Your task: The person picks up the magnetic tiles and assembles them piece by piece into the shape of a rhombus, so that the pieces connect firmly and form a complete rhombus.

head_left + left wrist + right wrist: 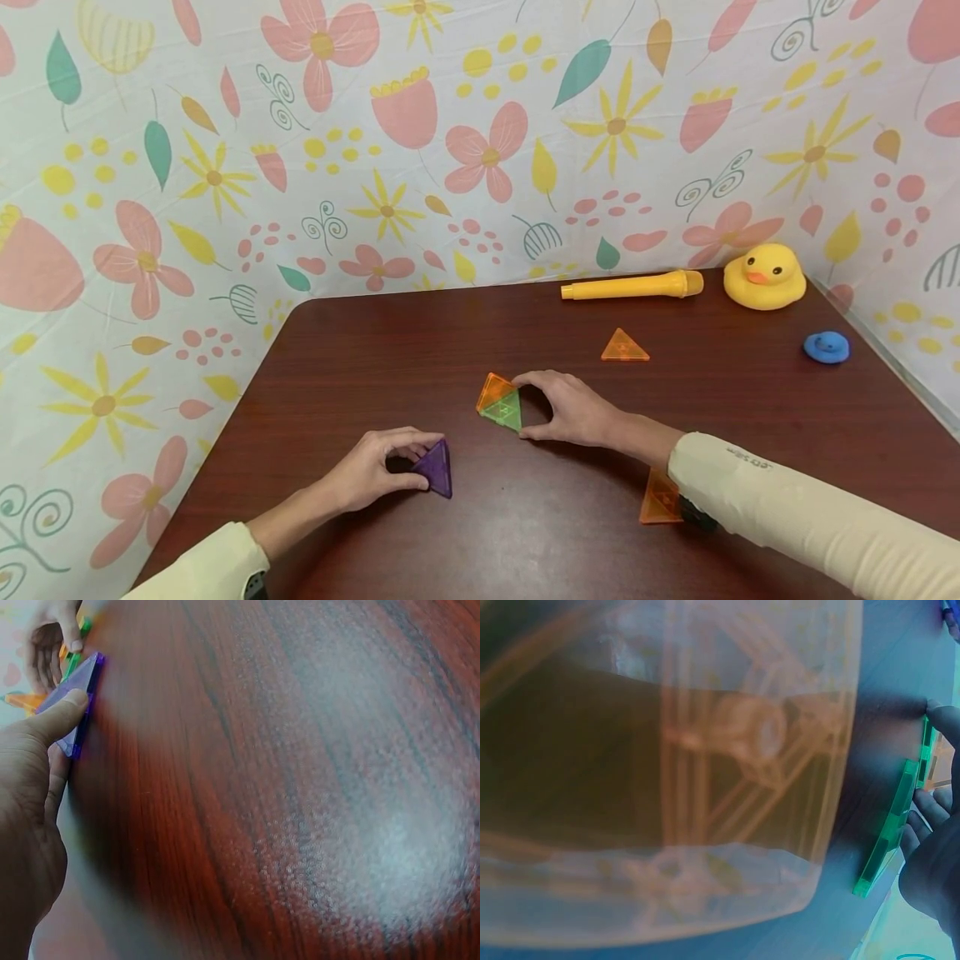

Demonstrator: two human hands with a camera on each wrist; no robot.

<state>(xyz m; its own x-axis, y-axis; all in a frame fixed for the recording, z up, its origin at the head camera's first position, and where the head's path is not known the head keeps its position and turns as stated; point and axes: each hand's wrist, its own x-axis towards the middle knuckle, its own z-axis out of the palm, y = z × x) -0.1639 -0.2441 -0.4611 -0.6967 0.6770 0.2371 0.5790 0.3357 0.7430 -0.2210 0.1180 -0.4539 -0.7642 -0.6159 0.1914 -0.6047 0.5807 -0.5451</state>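
Observation:
Between its thumb and fingers my left hand [372, 469] pinches a purple triangular magnetic tile [436, 469], which stands tilted over the table. My right hand [572, 408] grips a green triangular tile [504, 409] by its edges. An orange triangular tile [493, 390] joins the green one along a side, forming a small angled piece. The purple tile [73, 705] shows edge-on under the thumb in the left wrist view. Green tile edges [889, 829] appear beside the right fingers in the right wrist view.
Beyond my right hand lies a loose orange triangle [624, 346]. Another orange triangle [660, 500] is partly covered by my right forearm. A yellow toy microphone [630, 287], a yellow rubber duck [765, 277] and a small blue toy [827, 347] sit at the back right.

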